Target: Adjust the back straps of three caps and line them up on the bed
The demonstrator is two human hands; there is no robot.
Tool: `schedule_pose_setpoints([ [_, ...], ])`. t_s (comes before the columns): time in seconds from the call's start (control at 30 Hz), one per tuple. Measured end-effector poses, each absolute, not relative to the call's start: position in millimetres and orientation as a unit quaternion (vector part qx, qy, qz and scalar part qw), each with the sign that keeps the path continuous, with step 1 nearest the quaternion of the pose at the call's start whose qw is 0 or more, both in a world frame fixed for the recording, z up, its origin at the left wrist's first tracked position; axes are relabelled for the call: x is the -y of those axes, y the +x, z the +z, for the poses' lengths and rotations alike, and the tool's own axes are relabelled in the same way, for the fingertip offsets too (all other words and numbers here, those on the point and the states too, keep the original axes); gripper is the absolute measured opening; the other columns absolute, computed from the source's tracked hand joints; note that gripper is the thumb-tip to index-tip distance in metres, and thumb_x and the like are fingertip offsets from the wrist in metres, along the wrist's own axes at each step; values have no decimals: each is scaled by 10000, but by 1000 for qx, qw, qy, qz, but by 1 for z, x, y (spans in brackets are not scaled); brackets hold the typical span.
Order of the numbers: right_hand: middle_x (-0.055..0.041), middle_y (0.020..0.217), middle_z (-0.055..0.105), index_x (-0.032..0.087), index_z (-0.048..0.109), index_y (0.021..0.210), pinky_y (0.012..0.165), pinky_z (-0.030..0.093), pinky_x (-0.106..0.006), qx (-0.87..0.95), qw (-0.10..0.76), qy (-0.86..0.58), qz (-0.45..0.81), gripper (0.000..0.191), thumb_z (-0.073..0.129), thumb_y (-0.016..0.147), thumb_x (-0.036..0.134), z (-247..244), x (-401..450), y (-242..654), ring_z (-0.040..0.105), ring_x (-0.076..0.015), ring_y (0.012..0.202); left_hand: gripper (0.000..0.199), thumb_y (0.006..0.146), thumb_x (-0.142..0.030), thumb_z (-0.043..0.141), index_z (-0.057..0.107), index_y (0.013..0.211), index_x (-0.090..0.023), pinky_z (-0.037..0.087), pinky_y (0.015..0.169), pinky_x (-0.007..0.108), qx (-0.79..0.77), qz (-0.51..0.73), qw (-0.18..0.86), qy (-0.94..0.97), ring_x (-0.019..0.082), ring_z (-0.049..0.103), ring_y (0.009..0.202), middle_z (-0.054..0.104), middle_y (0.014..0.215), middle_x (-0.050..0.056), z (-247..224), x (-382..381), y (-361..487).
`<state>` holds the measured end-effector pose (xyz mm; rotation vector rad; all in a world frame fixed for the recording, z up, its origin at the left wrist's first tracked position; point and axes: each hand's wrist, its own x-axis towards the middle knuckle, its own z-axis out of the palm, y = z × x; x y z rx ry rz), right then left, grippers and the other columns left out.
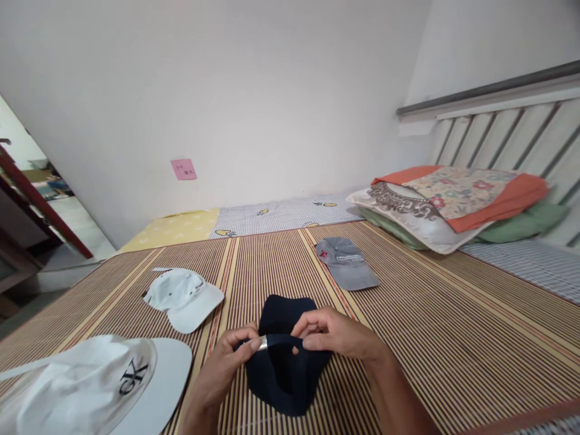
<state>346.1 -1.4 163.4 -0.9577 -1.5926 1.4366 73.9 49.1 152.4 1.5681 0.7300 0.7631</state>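
A dark navy cap [290, 377] lies on the striped bamboo mat [426, 338] in front of me, its brim pointing away and its inside partly showing. My left hand [229, 356] pinches the cap's back strap beside a silvery metal buckle [263, 343]. On the other side, my right hand [338, 332] grips the same strap between thumb and fingers. The strap stretches between both hands across the cap's opening.
A white cap with black letters [99, 380] lies at near left, with a smaller white cap [183, 296] behind it. Farther back sits a grey cap [347, 263]. Stacked pillows [408, 208] rest at back right by a slatted headboard [512, 133]. A wall [272, 109] closes the far side.
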Motion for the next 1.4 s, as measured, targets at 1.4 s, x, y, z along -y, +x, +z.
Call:
schedule_pose_setpoints([
  [1.4,57,589,569,165,732,744,495,262,-206,620,370,-356,593,313,870,746,447,155,0,358,418,-77,529,449,752,-576,830,646,657,-178,267,595,264,-305,271,644,647,124,379,622,480,628,-38,149,-52,37],
])
